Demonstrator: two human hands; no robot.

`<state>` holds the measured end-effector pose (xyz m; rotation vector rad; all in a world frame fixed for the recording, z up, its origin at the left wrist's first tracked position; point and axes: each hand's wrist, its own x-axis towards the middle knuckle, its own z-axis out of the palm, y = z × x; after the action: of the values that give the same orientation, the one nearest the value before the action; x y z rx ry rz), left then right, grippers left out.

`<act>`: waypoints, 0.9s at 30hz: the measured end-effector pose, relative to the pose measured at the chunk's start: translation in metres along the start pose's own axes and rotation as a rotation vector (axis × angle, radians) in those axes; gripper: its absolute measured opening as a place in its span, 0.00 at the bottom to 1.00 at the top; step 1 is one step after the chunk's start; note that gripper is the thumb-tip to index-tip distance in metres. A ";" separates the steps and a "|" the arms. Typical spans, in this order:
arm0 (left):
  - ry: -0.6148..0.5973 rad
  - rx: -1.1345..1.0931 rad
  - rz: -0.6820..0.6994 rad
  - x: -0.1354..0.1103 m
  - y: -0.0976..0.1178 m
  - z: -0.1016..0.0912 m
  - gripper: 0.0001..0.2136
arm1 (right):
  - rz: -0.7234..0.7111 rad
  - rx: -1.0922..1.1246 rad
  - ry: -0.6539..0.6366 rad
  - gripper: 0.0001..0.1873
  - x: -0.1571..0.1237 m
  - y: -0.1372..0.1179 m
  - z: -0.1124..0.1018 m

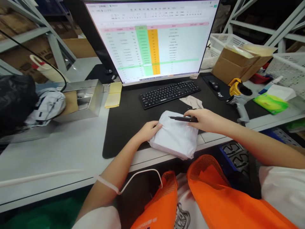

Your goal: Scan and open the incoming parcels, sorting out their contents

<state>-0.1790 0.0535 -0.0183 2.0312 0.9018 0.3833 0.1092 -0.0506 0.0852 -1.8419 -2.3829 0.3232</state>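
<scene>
Gripped white parcel (175,136) at desk's (59,149) front edge, on mat's (124,127) near corner, with left hand (149,131); clamped right hand (205,120) on black tool (182,119) across it. Seemingly steadying stage; called for firm hold.

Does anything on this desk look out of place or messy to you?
Little stands out. The white package seems to hang slightly over the front edge of the desk, and a crumpled beige scrap lies loose beside the keyboard. Nothing looks spilled or torn.
</scene>
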 end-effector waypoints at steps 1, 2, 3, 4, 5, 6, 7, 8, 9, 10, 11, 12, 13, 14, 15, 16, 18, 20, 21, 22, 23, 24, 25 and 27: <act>0.021 -0.042 0.002 0.001 0.000 0.003 0.23 | -0.005 -0.023 -0.022 0.21 0.003 -0.001 -0.001; 0.068 -0.079 -0.003 0.001 -0.001 0.007 0.23 | -0.007 -0.055 -0.034 0.20 0.005 -0.001 -0.001; 0.140 -0.120 -0.016 0.001 -0.001 0.012 0.22 | -0.008 -0.093 -0.039 0.20 0.007 -0.002 -0.003; 0.233 -0.172 -0.035 0.002 -0.002 0.018 0.22 | -0.004 -0.135 -0.041 0.19 0.007 -0.003 -0.005; 0.336 -0.232 -0.058 0.002 -0.002 0.024 0.22 | 0.010 -0.178 -0.041 0.20 0.007 -0.004 -0.007; 0.428 -0.294 -0.078 0.002 -0.004 0.030 0.21 | 0.035 -0.218 -0.039 0.21 0.007 -0.006 -0.010; 0.494 -0.350 -0.093 0.002 -0.005 0.036 0.21 | 0.064 -0.253 -0.038 0.22 0.008 -0.009 -0.014; 0.524 -0.393 -0.103 0.001 -0.006 0.040 0.20 | 0.087 -0.281 -0.039 0.22 0.009 -0.012 -0.016; 0.520 -0.413 -0.107 0.001 -0.006 0.043 0.20 | 0.099 -0.303 -0.042 0.22 0.012 -0.016 -0.019; 0.489 -0.409 -0.105 0.001 -0.006 0.045 0.20 | 0.101 -0.323 -0.045 0.22 0.015 -0.019 -0.020; 0.444 -0.389 -0.096 0.000 -0.006 0.045 0.21 | 0.093 -0.341 -0.046 0.22 0.019 -0.023 -0.021; 0.397 -0.364 -0.083 -0.001 -0.005 0.044 0.21 | 0.078 -0.357 -0.041 0.22 0.025 -0.026 -0.020; 0.354 -0.342 -0.069 -0.001 -0.004 0.042 0.22 | 0.060 -0.372 -0.031 0.22 0.031 -0.030 -0.018; 0.317 -0.328 -0.056 -0.002 -0.002 0.039 0.22 | 0.041 -0.385 -0.015 0.22 0.039 -0.034 -0.015; 0.287 -0.320 -0.045 -0.003 0.000 0.037 0.23 | 0.021 -0.394 -0.001 0.22 0.047 -0.038 -0.012; 0.265 -0.316 -0.040 -0.003 0.001 0.035 0.23 | -0.002 -0.401 0.003 0.22 0.054 -0.042 -0.009; 0.241 -0.300 -0.043 -0.004 0.003 0.033 0.23 | -0.047 -0.409 -0.032 0.22 0.065 -0.048 -0.004; 0.233 -0.276 -0.051 -0.005 0.003 0.034 0.23 | -0.051 -0.422 -0.110 0.21 0.063 -0.044 -0.005; 0.231 -0.262 -0.057 -0.005 0.003 0.035 0.23 | -0.031 -0.427 -0.158 0.20 0.054 -0.036 -0.008; 0.226 -0.246 -0.065 -0.006 0.003 0.035 0.23 | 0.004 -0.423 -0.201 0.19 0.040 -0.023 -0.013; 0.216 -0.221 -0.073 -0.007 0.002 0.034 0.23 | 0.048 -0.406 -0.238 0.18 0.021 -0.004 -0.018; 0.206 -0.180 -0.075 -0.008 0.002 0.033 0.23 | 0.097 -0.376 -0.262 0.17 -0.002 0.018 -0.025; 0.208 -0.122 -0.068 -0.008 0.002 0.030 0.23 | 0.139 -0.321 -0.265 0.16 -0.027 0.043 -0.032; 0.293 0.022 -0.017 -0.008 0.000 0.020 0.21 | 0.235 -0.183 -0.242 0.16 -0.078 0.093 -0.045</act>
<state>-0.1735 0.0362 -0.0293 2.0179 1.1027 0.6768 0.2264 -0.0994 0.1098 -2.2949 -2.4182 0.3805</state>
